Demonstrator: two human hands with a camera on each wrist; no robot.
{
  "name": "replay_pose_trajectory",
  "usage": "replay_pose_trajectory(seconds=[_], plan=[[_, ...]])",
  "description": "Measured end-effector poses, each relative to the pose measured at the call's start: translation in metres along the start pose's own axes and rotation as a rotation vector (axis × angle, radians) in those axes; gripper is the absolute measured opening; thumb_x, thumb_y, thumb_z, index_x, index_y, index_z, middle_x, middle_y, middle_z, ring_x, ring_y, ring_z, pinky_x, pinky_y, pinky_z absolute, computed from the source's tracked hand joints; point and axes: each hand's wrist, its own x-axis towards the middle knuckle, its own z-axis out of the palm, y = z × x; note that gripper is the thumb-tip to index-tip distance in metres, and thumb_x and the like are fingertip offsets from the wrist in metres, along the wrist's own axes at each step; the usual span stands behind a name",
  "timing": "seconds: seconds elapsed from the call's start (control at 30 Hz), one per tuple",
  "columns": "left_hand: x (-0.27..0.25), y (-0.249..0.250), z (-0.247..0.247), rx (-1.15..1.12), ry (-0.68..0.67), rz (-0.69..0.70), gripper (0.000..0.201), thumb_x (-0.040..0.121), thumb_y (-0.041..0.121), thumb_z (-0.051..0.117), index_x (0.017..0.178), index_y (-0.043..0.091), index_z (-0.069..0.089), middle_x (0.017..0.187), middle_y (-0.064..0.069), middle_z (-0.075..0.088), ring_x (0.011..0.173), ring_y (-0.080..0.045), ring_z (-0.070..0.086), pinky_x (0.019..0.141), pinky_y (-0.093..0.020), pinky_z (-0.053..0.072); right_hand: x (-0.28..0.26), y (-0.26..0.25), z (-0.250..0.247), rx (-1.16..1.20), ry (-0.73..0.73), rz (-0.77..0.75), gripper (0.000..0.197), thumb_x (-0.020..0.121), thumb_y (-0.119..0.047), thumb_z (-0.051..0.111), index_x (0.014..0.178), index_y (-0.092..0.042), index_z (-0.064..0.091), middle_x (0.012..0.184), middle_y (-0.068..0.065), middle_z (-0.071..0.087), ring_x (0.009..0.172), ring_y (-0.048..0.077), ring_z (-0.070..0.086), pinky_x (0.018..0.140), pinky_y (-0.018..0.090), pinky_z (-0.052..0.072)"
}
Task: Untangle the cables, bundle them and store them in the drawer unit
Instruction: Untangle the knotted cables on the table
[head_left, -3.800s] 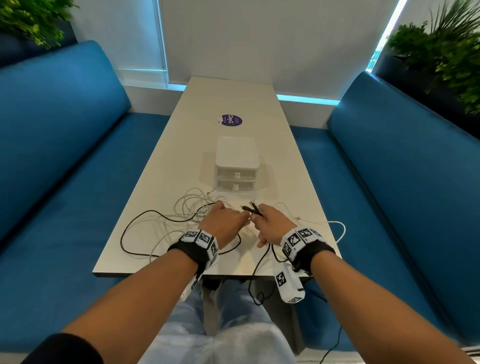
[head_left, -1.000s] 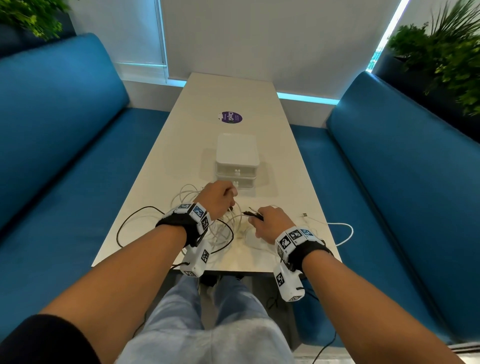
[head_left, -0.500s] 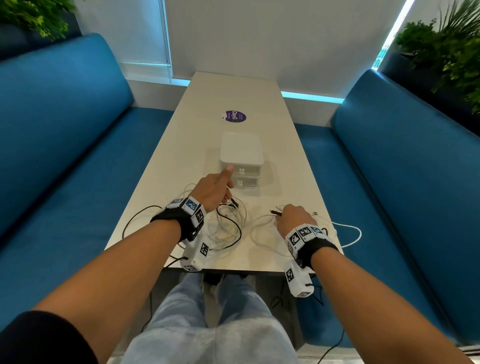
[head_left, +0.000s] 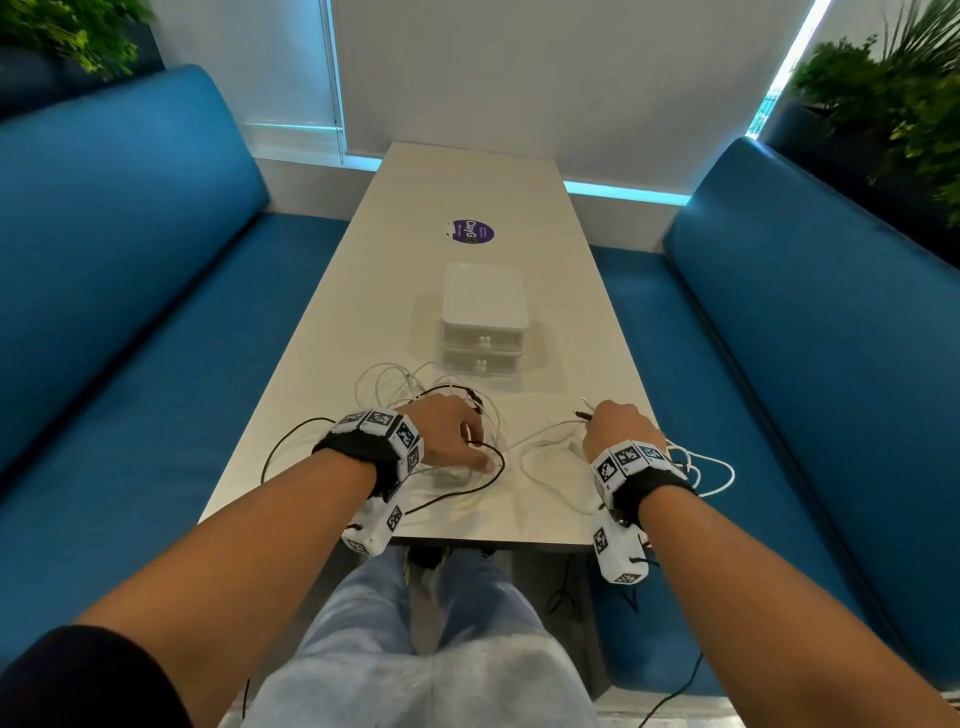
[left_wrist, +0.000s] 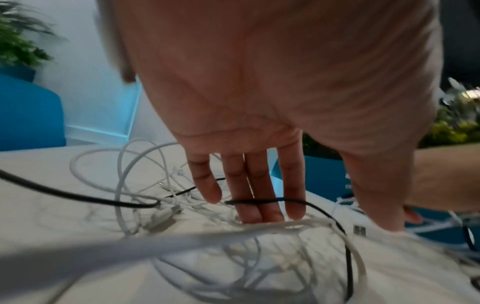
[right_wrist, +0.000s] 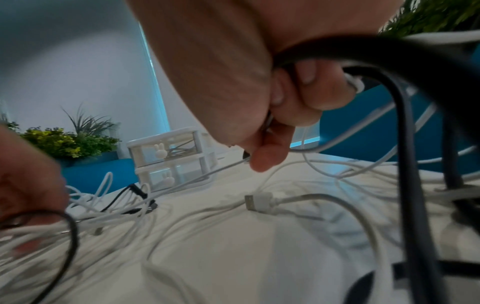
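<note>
A tangle of white cables (head_left: 410, 382) and a black cable (head_left: 500, 467) lies on the near end of the table (head_left: 467, 176). My left hand (head_left: 460, 436) is down on the tangle with straight fingers (left_wrist: 294, 185); the black cable (left_wrist: 262, 201) crosses their palm side. My right hand (head_left: 615, 426) grips the black cable (right_wrist: 405, 144) in curled fingers (right_wrist: 311, 92), its plug ends (head_left: 586, 410) sticking out to the left. A white USB plug (right_wrist: 255, 202) lies loose below it. The white two-drawer unit (head_left: 485, 312) stands just beyond, both drawers closed.
Blue benches flank the table on the left (head_left: 130, 312) and right (head_left: 805, 338). A purple sticker (head_left: 470, 231) is farther up the tabletop. A white cable loop (head_left: 724, 473) hangs over the right edge, and a dark cable (head_left: 563, 592) dangles under the front edge.
My left hand has come back from the drawer unit and lowered onto the cable tangle with fingers spread straight. My right hand has kept its grip on the black cable and barely shifted.
</note>
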Motion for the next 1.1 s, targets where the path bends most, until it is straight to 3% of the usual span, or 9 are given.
replay_pose_trajectory(seconds=[0.1,0.2,0.23,0.33,0.43,0.6,0.83,1.0,1.1], plan=[[0.000,-0.003,0.001,0.158,-0.001,0.010,0.026,0.079,0.052,0.071,0.086,0.028,0.066,0.083,0.011,0.062,0.085,-0.016,0.061,0.075,-0.028,0.042,0.002,0.009,-0.003,-0.016,0.011,0.031,0.006,0.091,-0.014,0.049,0.091,-0.014,0.056,0.092,0.006,0.062,0.078,0.026,0.058,0.068,0.033,0.045],[0.000,-0.006,0.000,0.274,0.004,-0.022,0.014,0.086,0.043,0.064,0.081,0.031,0.062,0.076,0.015,0.055,0.087,-0.015,0.055,0.102,-0.041,0.032,0.004,0.016,-0.002,-0.024,0.015,0.055,0.008,0.093,-0.013,0.047,0.090,-0.013,0.054,0.083,0.004,0.052,0.077,0.026,0.055,0.068,0.034,0.045],[0.000,-0.006,0.001,0.304,-0.009,-0.036,0.006,0.086,0.038,0.062,0.088,0.032,0.063,0.078,0.016,0.054,0.092,-0.015,0.055,0.108,-0.044,0.025,0.005,0.016,0.000,-0.009,0.008,0.046,0.010,0.095,-0.016,0.046,0.092,-0.012,0.055,0.083,0.004,0.051,0.077,0.026,0.055,0.068,0.034,0.045],[0.001,0.006,0.006,0.313,-0.030,-0.032,0.037,0.085,0.019,0.054,0.119,0.033,0.056,0.100,0.014,0.059,0.111,-0.017,0.055,0.112,-0.042,0.016,0.007,0.009,0.005,0.048,0.001,-0.009,0.022,0.100,-0.030,0.045,0.103,-0.012,0.057,0.089,0.005,0.055,0.080,0.027,0.057,0.067,0.034,0.043],[0.000,0.024,0.012,0.265,-0.044,-0.040,0.046,0.092,0.020,0.050,0.137,0.029,0.047,0.128,0.005,0.059,0.124,-0.025,0.047,0.116,-0.042,0.016,0.007,0.005,0.007,0.068,0.027,-0.029,0.026,0.101,-0.036,0.044,0.104,-0.012,0.055,0.087,0.004,0.052,0.076,0.025,0.053,0.067,0.033,0.042],[0.002,0.027,0.023,0.335,-0.062,-0.005,0.027,0.092,0.029,0.048,0.114,0.024,0.063,0.111,0.002,0.067,0.110,-0.024,0.058,0.113,-0.047,0.016,0.008,0.004,0.009,0.120,0.053,-0.041,0.026,0.100,-0.039,0.044,0.099,-0.014,0.053,0.088,0.005,0.056,0.075,0.025,0.056,0.065,0.033,0.045],[0.013,0.039,0.034,0.483,0.093,0.004,0.043,0.100,0.047,0.035,0.106,0.019,0.067,0.112,-0.006,0.058,0.108,-0.028,0.053,0.104,-0.051,0.022,0.003,-0.005,0.012,0.205,0.025,-0.112,0.022,0.098,-0.038,0.047,0.090,-0.018,0.052,0.085,0.007,0.059,0.073,0.028,0.061,0.068,0.038,0.054],[0.019,0.043,0.044,0.566,0.122,-0.065,0.016,0.092,0.026,0.051,0.098,0.018,0.063,0.105,-0.004,0.063,0.108,-0.029,0.053,0.105,-0.052,0.019,-0.001,-0.004,0.011,0.218,0.047,-0.163,0.023,0.098,-0.038,0.048,0.087,-0.018,0.048,0.081,0.006,0.055,0.068,0.029,0.055,0.060,0.033,0.044],[0.020,0.050,0.046,0.588,0.114,-0.119,0.015,0.086,0.019,0.054,0.098,0.019,0.063,0.105,-0.004,0.064,0.113,-0.029,0.048,0.107,-0.051,0.018,0.000,0.000,0.012,0.214,0.053,-0.152,0.023,0.098,-0.038,0.047,0.091,-0.017,0.049,0.085,0.007,0.058,0.070,0.028,0.056,0.060,0.032,0.042]])
